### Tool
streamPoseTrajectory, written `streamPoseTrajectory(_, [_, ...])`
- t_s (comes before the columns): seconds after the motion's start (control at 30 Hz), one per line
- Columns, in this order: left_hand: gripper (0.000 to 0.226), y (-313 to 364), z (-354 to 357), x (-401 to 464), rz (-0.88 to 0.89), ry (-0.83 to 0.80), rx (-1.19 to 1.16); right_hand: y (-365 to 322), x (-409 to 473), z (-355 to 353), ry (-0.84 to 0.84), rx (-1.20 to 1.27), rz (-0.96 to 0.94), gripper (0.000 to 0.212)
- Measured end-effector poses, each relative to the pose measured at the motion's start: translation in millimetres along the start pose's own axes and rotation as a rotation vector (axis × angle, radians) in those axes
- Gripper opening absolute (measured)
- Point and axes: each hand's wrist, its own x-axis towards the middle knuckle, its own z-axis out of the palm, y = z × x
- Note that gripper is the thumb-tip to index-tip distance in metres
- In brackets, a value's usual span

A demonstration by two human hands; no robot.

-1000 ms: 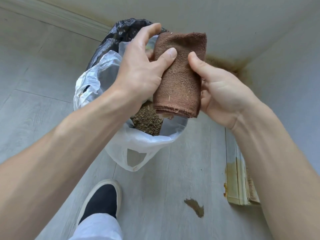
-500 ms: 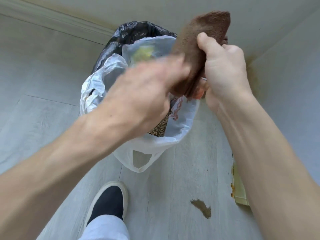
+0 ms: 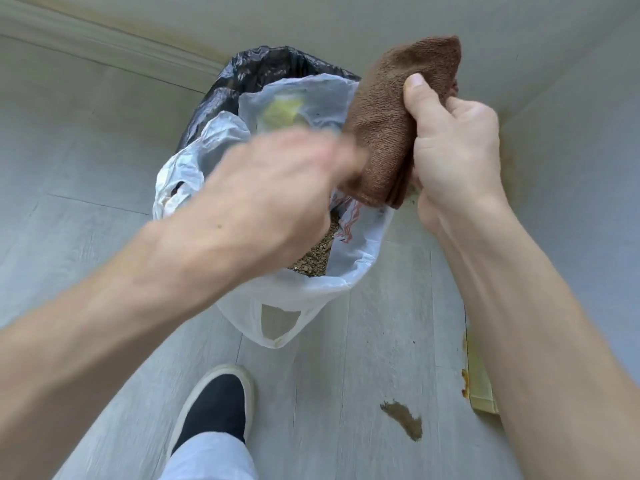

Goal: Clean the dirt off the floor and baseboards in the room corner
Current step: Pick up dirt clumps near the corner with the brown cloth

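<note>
Grey floor [image 3: 381, 341] is lying under us; our right hand [image 3: 453, 147] is gripping the brown cloth [image 3: 391, 126] above the white bag [image 3: 311, 296], its long axis pointing toward one o'clock, while our blurred left hand [image 3: 277, 188], grip unreadable, is hovering nearer at nine o'clock.

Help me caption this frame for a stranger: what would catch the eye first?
First the brown cloth, folded and gripped in the right hand above the open white plastic bag, which holds brown gritty dirt. The left hand, motion-blurred, is at the cloth's lower end over the bag's mouth. Lower right, a brown smear lies on the grey floor.
</note>
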Motion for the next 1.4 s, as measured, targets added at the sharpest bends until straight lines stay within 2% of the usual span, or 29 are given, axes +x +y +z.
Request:
streamPoseTrajectory(0.03, [0.042,-1.4,8.8,-3.0,-0.039,-0.093,0.103,-1.7,0.2,-0.7,0.014,0.008,-0.020,0.031])
streamPoseTrajectory(0.1, [0.023,-10.0,11.9,-3.3,-0.162,-0.060,0.126,-3.4,3.6,-3.2,0.038,0.011,-0.052,0.029])
streamPoseTrajectory(0.17, [0.035,-14.0,6.1,-3.6,-0.116,0.153,-0.021,-1.9,2.9,-2.2,0.034,0.001,-0.054,0.027])
streamPoseTrajectory(0.2, [0.049,-11.4,3.0,-1.2,-0.073,0.183,-0.063,-1.7,2.1,-0.1,0.023,-0.001,-0.055,0.027])
streamPoseTrajectory(0.23, [0.061,-10.6,4.2,1.9,-0.005,0.156,-0.075,-1.0,0.5,1.4,0.015,-0.001,-0.050,0.027])
streamPoseTrajectory(0.27, [0.065,-10.2,10.5,2.0,0.016,0.054,-0.063,0.1,-2.6,3.3,0.008,0.001,-0.042,0.026])
streamPoseTrajectory(0.3, [0.059,-11.5,16.1,1.4,-0.002,-0.003,-0.014,0.8,-5.9,4.5,0.000,-0.004,-0.031,0.025])
streamPoseTrajectory(0.33, [0.051,-14.4,17.2,0.3,-0.043,0.035,-0.019,1.0,-8.7,5.2,-0.009,-0.010,-0.021,0.025])
streamPoseTrajectory(0.37, [0.050,-16.3,16.0,0.1,-0.066,0.151,-0.071,0.6,-11.2,5.6,-0.019,-0.013,-0.006,0.026])
streamPoseTrajectory(0.43, [0.060,-10.5,5.8,3.9,-0.028,0.372,-0.249,-1.5,-15.0,6.2,-0.044,-0.022,0.015,0.031])
streamPoseTrajectory(0.5, [0.063,-4.7,4.8,12.0,0.051,0.305,-0.242,-4.6,-18.7,7.8,-0.080,-0.030,0.021,0.031])
streamPoseTrajectory(0.57, [0.053,-6.8,12.3,16.9,-0.044,0.200,-0.110,-6.6,-25.4,7.9,-0.085,-0.055,0.024,0.034])
streamPoseTrajectory(0.63, [0.048,-7.7,12.6,20.4,-0.167,0.298,-0.078,-5.1,-30.3,4.1,-0.080,-0.089,0.045,0.037])
streamPoseTrajectory(0.67, [0.050,-6.2,12.8,21.1,-0.134,0.339,-0.112,-4.2,-32.1,2.3,-0.082,-0.100,0.053,0.037])
streamPoseTrajectory(0.7, [0.054,-2.9,13.8,22.8,-0.080,0.305,-0.116,-4.4,-32.9,-0.3,-0.085,-0.115,0.054,0.037])
streamPoseTrajectory(0.77, [0.059,-4.2,19.3,25.7,-0.095,0.145,-0.067,-4.4,-35.1,-2.5,-0.094,-0.153,0.067,0.038])
streamPoseTrajectory(0.83, [0.056,-3.6,23.8,28.4,-0.131,0.200,-0.112,-5.1,-35.4,-7.0,-0.085,-0.142,0.092,0.032])
streamPoseTrajectory(0.9, [0.055,3.5,21.9,24.2,-0.017,0.280,-0.220,-8.8,-35.7,-8.9,-0.103,-0.090,0.145,0.021])
streamPoseTrajectory(1.0, [0.061,20.6,28.2,22.5,0.126,0.169,-0.308,-19.3,-37.7,-22.3,-0.188,0.160,0.318,0.013])
streamPoseTrajectory(1.07, [0.062,32.6,33.9,24.2,0.149,0.216,-0.290,-24.1,-38.6,-37.6,-0.290,0.254,0.376,0.017])
streamPoseTrajectory(1.17, [0.061,52.5,36.0,19.9,0.204,0.278,-0.330,-29.0,-41.6,-70.2,-0.319,0.251,0.347,0.021])
streamPoseTrajectory(1.3, [0.055,80.3,52.8,7.8,0.287,0.267,-0.346,-9.7,-59.2,-134.5,-0.165,0.082,0.265,0.018])
streamPoseTrajectory(1.4, [0.050,106.4,82.6,-10.5,0.424,0.189,-0.368,49.6,-97.8,-186.7,-0.027,-0.069,0.365,0.018])
